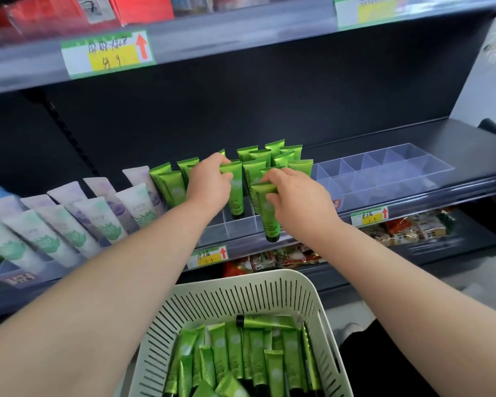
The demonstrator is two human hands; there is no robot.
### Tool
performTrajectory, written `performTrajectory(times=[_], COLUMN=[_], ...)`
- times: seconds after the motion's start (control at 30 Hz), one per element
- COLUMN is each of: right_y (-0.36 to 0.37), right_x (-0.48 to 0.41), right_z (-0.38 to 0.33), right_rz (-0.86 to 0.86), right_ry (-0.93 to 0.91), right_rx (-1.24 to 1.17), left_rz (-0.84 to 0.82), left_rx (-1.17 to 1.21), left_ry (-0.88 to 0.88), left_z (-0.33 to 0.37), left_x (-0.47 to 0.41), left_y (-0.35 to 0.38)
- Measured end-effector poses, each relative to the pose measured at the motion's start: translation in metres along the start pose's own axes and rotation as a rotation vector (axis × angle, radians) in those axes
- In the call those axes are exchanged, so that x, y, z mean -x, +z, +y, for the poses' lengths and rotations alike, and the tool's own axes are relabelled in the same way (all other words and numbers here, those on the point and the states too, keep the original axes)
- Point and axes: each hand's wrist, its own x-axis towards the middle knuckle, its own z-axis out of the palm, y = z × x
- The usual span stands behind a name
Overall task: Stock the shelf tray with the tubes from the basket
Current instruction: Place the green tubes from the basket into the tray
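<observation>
A clear divided shelf tray (235, 226) on the middle shelf holds several upright green tubes (275, 156) in its back cells. My left hand (209, 184) pinches the flat top of one green tube (236, 196) whose cap stands in a front cell. My right hand (295, 202) grips a second green tube (268, 216) by its top, cap down, hanging over the tray's front edge. Below, a white slotted basket (241, 299) holds several more green tubes (235, 359) lying in a pile.
Pale lilac and mint tubes (69, 222) fill the tray to the left. Another clear divided tray (384, 173) sits to the right. Price tags (209, 256) line the shelf edge. Snack packets (413, 227) lie on the shelf below, red boxes (69, 12) on the one above.
</observation>
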Motion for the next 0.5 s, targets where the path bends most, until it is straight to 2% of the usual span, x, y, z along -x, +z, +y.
performTrajectory(times=[0.2,0.5], right_y=[0.003,0.0], right_x=[-0.004,-0.021], right_z=[-0.001,-0.022], right_rz=[0.001,0.058], right_ry=[-0.008,-0.021], right_rx=[-0.009,0.006], left_rz=[-0.025,0.098], left_rx=[-0.082,-0.079], left_ry=[0.018,0.026], left_z=[-0.006,-0.003], left_x=[-0.005,0.004], left_y=[0.005,-0.026])
